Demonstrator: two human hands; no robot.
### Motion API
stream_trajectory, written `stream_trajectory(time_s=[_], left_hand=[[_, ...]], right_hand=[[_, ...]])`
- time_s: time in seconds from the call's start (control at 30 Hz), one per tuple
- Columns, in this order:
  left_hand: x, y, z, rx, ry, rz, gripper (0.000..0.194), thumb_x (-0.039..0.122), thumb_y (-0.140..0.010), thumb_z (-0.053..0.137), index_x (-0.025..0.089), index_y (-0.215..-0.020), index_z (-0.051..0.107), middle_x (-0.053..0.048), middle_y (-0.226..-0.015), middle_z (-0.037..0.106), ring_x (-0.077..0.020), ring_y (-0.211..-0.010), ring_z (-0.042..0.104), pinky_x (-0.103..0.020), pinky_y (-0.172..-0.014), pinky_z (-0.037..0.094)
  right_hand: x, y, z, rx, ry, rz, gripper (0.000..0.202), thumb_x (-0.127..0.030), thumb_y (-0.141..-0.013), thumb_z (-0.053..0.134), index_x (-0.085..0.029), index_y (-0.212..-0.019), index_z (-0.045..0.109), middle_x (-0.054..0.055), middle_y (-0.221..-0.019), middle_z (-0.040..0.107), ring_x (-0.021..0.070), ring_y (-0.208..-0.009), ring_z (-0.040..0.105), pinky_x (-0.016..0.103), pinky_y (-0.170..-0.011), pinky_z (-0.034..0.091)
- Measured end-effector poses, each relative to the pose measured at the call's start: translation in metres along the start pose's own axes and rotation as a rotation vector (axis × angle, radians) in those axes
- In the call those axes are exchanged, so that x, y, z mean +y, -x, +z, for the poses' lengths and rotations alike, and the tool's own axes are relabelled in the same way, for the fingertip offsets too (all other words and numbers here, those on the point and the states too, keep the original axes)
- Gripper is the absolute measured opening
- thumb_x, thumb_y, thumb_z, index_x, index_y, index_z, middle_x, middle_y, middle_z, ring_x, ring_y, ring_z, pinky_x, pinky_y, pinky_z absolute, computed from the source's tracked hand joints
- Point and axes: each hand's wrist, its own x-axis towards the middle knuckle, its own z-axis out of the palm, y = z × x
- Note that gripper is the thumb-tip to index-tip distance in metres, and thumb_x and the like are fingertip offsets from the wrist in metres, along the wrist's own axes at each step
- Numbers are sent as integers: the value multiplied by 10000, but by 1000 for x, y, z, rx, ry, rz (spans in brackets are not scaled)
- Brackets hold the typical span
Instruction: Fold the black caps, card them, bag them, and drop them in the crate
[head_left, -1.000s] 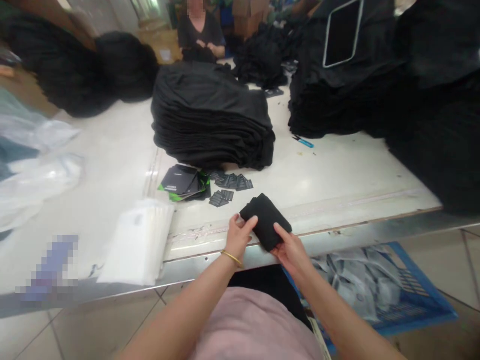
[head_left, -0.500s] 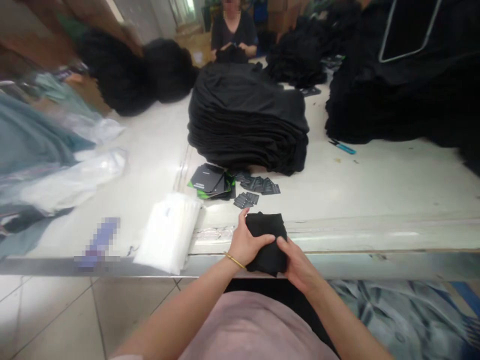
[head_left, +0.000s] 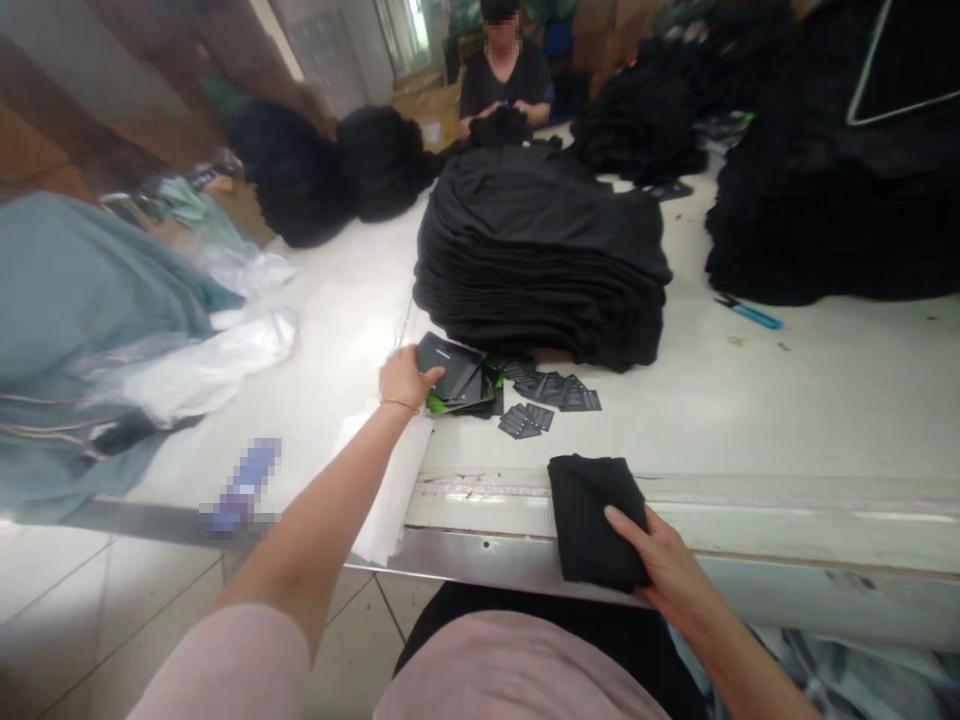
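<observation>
The black garment stack (head_left: 540, 250) rises at twelve o'clock. At one, the folded black cloth (head_left: 589, 530), matt and lightly creased, is now clamped by the right hand (head_left: 667, 560) alone; the left hand (head_left: 400, 379) has moved onto the dark cards (head_left: 450, 365) at eleven, how tightly I cannot tell.

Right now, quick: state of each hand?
Left hand: thumb and fingers closed on the dark cards.
Right hand: closed on the folded black cloth, thumb on top.

Cards (head_left: 453, 372) before cloth stack (head_left: 541, 262)
</observation>
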Motion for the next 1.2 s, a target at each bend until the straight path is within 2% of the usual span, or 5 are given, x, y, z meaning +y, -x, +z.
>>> stream_trajectory(time_s=[0.1, 0.23, 0.37, 0.77, 1.2], left_hand=[[10, 27, -9, 32, 263, -25, 307, 401, -759, 561, 175, -961, 516, -78, -907, 631, -232, -875, 603, -352, -772, 462], [46, 112, 8, -340, 868, -117, 284, 437, -768, 523, 182, -876, 461, 1, -689, 609, -149, -605, 597, -276, -572, 482], [82, 193, 39, -488, 861, -154, 258, 440, -775, 531, 196, -764, 447, 33, -604, 559, -128, -548, 557, -249, -519, 455], [82, 95, 83, -214, 225, 328, 289, 163, -842, 483, 222, -1119, 546, -43, -1062, 654, -189, -1029, 561, -367, -947, 358], [115, 230, 26, -235, 496, 505, 377, 186, -866, 453, 195, -1243, 449, -65, -1089, 643, -189, -1035, 571, -374, -904, 445]], right_hand=[[5, -5, 6, 28, 46, -54, 357, -323, -646, 725, -231, -974, 617, 24, -958, 711, 203, -880, 658, 304, -776, 546], [8, -9, 28, 67, 58, -183, 322, -365, -660, 704, -245, -950, 631, 15, -982, 702, 213, -946, 634, 326, -849, 513], [8, -3, 37, -43, 62, -204, 368, -431, -700, 649, -212, -994, 623, 34, -956, 704, 225, -909, 640, 350, -802, 524], [6, -8, -16, 125, 83, -196, 465, -382, -588, 743, -176, -978, 598, 27, -827, 714, 205, -727, 654, 317, -686, 534], [19, -1, 23, -16, 204, -282, 480, -452, -676, 656, -176, -1058, 562, 51, -972, 685, 225, -867, 633, 348, -767, 512]])
